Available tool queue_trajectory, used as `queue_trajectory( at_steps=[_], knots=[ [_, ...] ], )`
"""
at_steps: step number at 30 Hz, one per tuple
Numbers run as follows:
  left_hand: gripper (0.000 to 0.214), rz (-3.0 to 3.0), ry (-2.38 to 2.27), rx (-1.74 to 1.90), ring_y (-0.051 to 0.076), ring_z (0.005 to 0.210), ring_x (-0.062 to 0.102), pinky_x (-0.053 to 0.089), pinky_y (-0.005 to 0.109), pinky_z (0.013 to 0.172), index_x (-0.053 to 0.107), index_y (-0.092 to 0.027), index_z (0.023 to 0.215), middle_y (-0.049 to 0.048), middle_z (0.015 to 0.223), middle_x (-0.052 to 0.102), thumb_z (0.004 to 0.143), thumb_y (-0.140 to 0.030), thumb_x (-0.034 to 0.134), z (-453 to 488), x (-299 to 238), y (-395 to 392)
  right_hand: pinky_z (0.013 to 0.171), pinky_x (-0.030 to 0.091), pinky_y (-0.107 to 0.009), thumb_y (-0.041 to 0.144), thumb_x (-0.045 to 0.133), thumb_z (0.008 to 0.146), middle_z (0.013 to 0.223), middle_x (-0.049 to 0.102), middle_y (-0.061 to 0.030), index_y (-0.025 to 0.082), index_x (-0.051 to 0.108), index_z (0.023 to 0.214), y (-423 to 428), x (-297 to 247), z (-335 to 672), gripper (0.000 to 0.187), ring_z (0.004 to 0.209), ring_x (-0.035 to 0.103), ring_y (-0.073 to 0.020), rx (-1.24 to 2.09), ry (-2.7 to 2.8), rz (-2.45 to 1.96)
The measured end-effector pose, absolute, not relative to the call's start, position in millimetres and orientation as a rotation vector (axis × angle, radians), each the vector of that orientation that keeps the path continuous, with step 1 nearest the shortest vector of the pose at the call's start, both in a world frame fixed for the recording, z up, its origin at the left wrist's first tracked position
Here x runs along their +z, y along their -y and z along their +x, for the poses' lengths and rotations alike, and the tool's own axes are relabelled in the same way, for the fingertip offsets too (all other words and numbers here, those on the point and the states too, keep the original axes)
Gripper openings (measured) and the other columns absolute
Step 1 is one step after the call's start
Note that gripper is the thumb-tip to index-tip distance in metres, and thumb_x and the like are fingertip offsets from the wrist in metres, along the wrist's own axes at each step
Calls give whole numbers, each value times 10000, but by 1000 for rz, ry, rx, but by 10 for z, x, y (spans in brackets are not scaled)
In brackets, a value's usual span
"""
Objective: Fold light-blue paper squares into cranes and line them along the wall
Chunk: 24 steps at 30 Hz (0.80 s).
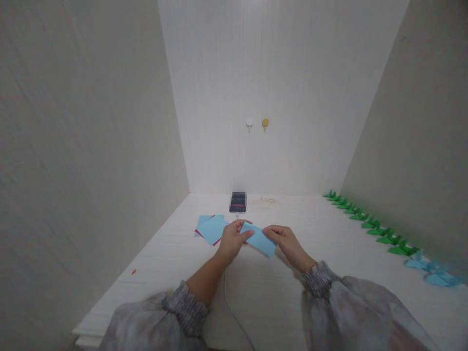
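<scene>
A light blue sheet of paper [262,243], apparently folded into a rectangle, is held above the table between both hands. My left hand [233,240] pinches its left end, the thumb lying on top. At the upper right edge, my right hand [284,240] grips it between thumb and fingers. Just left of my left hand lies a loose pile of square paper sheets [214,228], light blue on top with red edges showing beneath. Fingers behind the folded paper are partly hidden.
Along the right wall runs a row of green folded-paper figures [373,225], with blue folded-paper figures [437,273] at its near end. A phone [238,202] stands at the back, its white cable [234,314] running forward. A small orange piece [133,271] lies near the left edge.
</scene>
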<state>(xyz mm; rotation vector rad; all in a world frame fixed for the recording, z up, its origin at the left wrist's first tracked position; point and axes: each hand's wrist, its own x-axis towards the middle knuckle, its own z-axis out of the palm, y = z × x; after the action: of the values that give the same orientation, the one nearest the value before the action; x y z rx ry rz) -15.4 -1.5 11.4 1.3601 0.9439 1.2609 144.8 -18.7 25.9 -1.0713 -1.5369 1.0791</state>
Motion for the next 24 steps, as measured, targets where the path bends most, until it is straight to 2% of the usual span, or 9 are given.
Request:
queue_trajectory(
  at_steps=[9, 15, 24],
  knots=[
    [363, 1375, -916, 1253, 83, 490, 494, 374, 177, 421, 521, -146, 855, -15, 622, 567, 544, -289, 643, -111, 92, 30, 489, 329, -215, 362, 513, 657, 561, 555, -1, 134, 636, 670, 174, 221, 1452, 260, 518, 445, -106, 1050, 1565, -1092],
    [344, 1300, -948, 1346, 71, 471, 478, 360, 168, 414, 513, -140, 846, -14, 624, 562, 551, -264, 638, -153, 90, -28, 560, 362, -226, 314, 529, 656, 585, 565, -3, 127, 627, 642, 152, 232, 1468, 212, 569, 468, -113, 998, 1531, -1051],
    [367, 1190, -985, 1472, 88, 515, 516, 374, 164, 426, 518, -134, 858, 10, 663, 597, 541, -261, 653, -207, 122, -32, 567, 404, -248, 316, 565, 628, 557, 577, -16, 122, 618, 646, 138, 246, 1488, 202, 543, 504, -124, 1039, 1359, -1035]
  ],
)
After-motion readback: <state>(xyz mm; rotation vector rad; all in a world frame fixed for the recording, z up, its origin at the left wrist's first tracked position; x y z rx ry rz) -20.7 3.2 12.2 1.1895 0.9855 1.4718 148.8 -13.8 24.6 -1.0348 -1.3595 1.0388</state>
